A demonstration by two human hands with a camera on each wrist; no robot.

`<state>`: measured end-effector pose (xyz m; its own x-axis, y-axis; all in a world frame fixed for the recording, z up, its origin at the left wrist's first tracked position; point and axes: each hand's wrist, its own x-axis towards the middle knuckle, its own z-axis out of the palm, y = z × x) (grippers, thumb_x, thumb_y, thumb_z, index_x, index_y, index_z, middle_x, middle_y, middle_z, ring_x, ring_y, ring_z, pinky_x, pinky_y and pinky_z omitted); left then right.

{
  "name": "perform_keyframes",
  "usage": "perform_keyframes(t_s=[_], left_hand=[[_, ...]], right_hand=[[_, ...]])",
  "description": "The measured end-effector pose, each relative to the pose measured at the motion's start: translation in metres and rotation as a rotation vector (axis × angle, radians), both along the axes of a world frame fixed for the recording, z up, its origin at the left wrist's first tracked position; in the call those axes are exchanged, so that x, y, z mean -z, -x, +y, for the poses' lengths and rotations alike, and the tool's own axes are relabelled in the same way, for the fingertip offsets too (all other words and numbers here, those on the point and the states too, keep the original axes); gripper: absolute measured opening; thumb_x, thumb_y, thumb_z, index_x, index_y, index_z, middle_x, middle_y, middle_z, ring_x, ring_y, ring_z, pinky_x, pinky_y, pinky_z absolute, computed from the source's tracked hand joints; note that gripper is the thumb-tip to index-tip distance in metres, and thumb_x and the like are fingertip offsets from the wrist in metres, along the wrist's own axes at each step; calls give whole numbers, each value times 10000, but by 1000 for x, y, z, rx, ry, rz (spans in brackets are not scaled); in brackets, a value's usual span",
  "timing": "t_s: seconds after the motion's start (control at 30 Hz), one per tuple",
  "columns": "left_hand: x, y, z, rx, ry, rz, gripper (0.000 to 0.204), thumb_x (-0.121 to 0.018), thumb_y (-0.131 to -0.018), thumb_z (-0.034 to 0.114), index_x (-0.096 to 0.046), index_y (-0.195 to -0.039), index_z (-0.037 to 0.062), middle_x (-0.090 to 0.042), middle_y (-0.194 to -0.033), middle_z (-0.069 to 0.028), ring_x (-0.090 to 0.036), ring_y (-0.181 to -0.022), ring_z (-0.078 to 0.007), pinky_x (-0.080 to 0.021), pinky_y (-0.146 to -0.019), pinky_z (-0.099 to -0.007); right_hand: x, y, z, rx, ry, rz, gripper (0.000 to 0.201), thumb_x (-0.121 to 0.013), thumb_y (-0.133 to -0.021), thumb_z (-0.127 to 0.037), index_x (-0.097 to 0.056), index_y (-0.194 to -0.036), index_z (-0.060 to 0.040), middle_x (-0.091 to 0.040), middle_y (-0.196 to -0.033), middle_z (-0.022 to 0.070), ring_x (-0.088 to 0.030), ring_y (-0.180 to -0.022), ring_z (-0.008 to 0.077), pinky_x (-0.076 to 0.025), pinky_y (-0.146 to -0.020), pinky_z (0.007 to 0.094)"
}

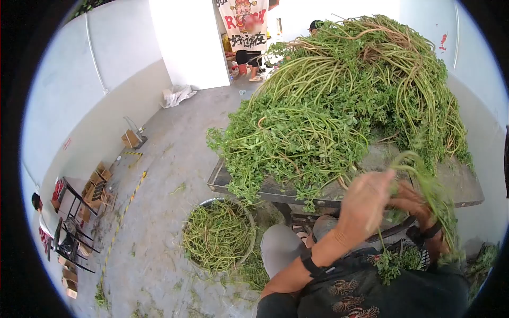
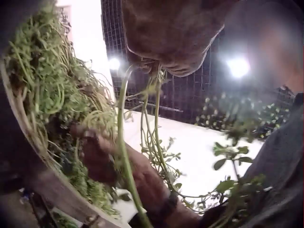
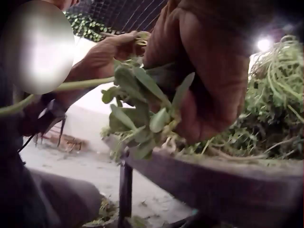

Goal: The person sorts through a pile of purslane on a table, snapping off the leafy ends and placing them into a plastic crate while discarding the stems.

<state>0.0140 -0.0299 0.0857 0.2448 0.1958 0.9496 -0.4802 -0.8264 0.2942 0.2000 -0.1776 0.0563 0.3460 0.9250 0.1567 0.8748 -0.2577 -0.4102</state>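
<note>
My left hand (image 1: 366,204) is raised over the table's near edge. It pinches a small bunch of thin green stems (image 2: 156,109), which hang from its fingertips in the left wrist view. Just to its right, my right hand (image 1: 411,202) curls round a leafy green stalk (image 3: 137,102) with small rounded leaves. Long stalks arc over the right forearm, blurred in the head view. Beyond both hands, a large heap of leafy green stalks (image 1: 307,143) covers much of the dark-edged table (image 1: 466,197).
A round tub (image 1: 186,249) filled with stripped-looking stems stands on the floor left of my knees. Loose stems litter the floor around it. Cardboard boxes (image 1: 95,185) line the left wall, near a seated person (image 1: 47,217). A printed curtain (image 1: 244,24) hangs in the doorway.
</note>
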Motion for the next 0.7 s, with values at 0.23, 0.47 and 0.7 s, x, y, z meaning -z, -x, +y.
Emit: perform_keyframes(t_s=[0.23,0.47,0.7], left_hand=[[41,-14,84,-402,545,326,225,-511,-897,143,-640,-965,-29,-658,-935,-149,-620,-820,-181,-489,-708,-315],[63,-14,92,4,956,239,324,-541,-911,137,-527,-1175,-50,-632,-961,-137,-622,-826,-143,-482,-470,-202],[52,-14,71,12,944,304,368,-560,-905,157,-498,-1181,-78,-618,-967,-173,-631,-751,-160,-499,-482,-227]], right_hand=[[-5,22,35,-310,65,318,503,-719,-755,-262,-571,-1142,23,-638,-1044,169,-602,-929,253,-460,-828,369],[15,20,39,63,-265,1060,465,-758,-723,-200,-573,-1061,61,-598,-911,32,-531,-821,93,-445,-738,257],[2,35,46,11,-521,1152,297,-736,-729,-152,-581,-944,-18,-608,-859,25,-535,-787,63,-443,-695,228]])
